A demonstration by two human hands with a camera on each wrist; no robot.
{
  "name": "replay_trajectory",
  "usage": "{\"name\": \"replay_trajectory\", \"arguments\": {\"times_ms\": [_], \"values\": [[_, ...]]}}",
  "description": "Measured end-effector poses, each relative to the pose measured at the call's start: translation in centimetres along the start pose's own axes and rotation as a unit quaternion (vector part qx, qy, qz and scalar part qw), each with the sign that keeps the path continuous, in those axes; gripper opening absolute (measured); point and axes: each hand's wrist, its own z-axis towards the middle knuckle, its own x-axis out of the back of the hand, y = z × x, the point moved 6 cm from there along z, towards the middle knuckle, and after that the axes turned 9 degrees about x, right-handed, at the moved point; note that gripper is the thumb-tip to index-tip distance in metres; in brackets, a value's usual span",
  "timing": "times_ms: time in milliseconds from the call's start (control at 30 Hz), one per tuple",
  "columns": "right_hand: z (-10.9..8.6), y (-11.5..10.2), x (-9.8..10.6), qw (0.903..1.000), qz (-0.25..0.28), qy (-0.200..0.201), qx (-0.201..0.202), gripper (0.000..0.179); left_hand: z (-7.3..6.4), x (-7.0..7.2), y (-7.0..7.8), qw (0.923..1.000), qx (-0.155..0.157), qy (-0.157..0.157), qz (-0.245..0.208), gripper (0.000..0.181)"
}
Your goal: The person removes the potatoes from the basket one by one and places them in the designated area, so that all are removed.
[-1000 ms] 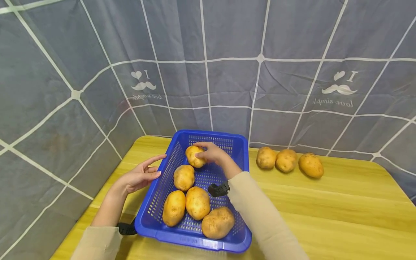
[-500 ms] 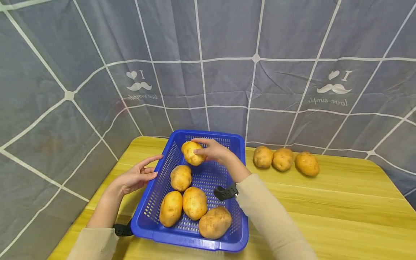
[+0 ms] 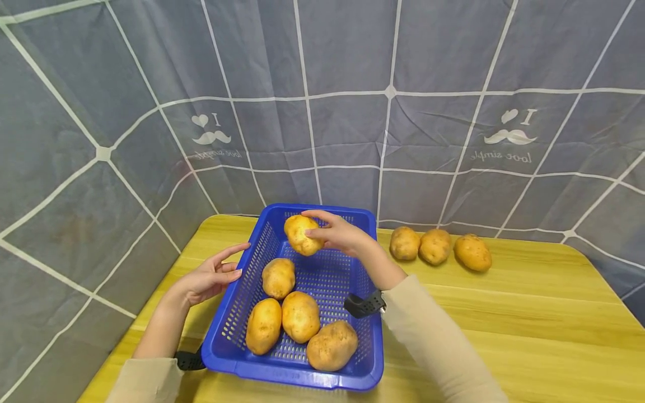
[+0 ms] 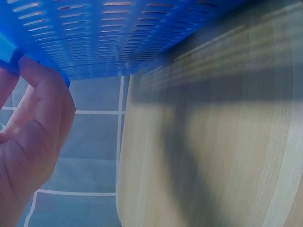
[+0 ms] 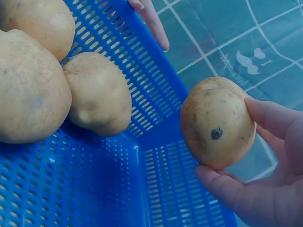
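Note:
In the head view, my right hand (image 3: 340, 232) pinches a potato (image 3: 303, 235) between thumb and fingers, above the far end of a blue plastic basket (image 3: 287, 380). The right wrist view shows a dark spot on this held potato (image 5: 218, 123). My left hand (image 3: 209, 280) touches the basket's left rim from outside, with relaxed fingers. Its thumb and index fingertips meet the rim; in the left wrist view the hand (image 4: 38, 123) is partly cut off. Several potatoes lie in the basket, including one (image 3: 279, 278) near its left wall and one (image 3: 332, 345) at its near right corner.
Three potatoes, the middle one (image 3: 435, 247) among them, sit in a row on the wooden table (image 3: 504, 324) right of the basket. A grey curtain (image 3: 347, 134) with white lines hangs behind and to the left. Dark straps (image 3: 365, 305) circle both wrists.
My right hand has raised the potato off the basket's floor and drawn slightly right with it. The left hand stays at the rim. The whole head view has shifted a little.

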Motion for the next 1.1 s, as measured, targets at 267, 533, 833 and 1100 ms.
{"name": "replay_trajectory", "arguments": {"times_ms": [267, 533, 833, 1100], "values": [[-1.7, -1.0, 0.6, 0.9999, -0.001, -0.003, 0.014, 0.051, 0.0, -0.1, 0.4, 0.9999, -0.003, -0.012, -0.006, 0.054], [-3.3, -1.2, 1.2, 0.9995, -0.02, -0.004, 0.025, 0.051, 0.1, -0.1, 0.2, 0.9999, 0.007, -0.012, -0.006, 0.053], [-4.8, -1.1, 2.1, 0.9987, -0.029, -0.008, 0.04, 0.051, 0.2, -0.3, -0.6, 0.9999, 0.002, -0.016, -0.002, 0.053], [-6.3, -1.4, 4.1, 0.9974, -0.059, 0.004, 0.041, 0.052, 0.1, -0.3, 0.1, 0.9995, -0.009, -0.027, -0.011, 0.053]]}}
